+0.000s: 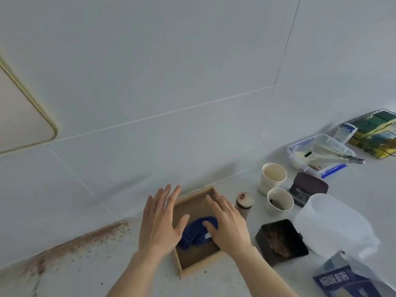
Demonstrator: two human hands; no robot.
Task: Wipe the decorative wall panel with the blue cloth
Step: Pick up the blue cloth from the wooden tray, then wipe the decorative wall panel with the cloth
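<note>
**Cloth sat between both hands, R hand nearer**

The blue cloth (198, 231) lay bunched in the wooden tray (194, 267) on the counter, w/ its long axis running from lower left up to the right, toward the R thumb. Left hand (159, 221) hovered flat over the tray's left edge, fingers spread apart, holding nothing. Right hand (228, 226) was likewise splayed and empty, but its thumb was touching or just above the cloth's upper end, so R looked the nearer for a pick-up; can't tell if it truly made contact. The decorative wall panel (20, 116), cream w/ a gold rim, sat well apart, up and to the left on the tiled wall. Judgement: cloth not yet gripped, wiping not begun.
</note>
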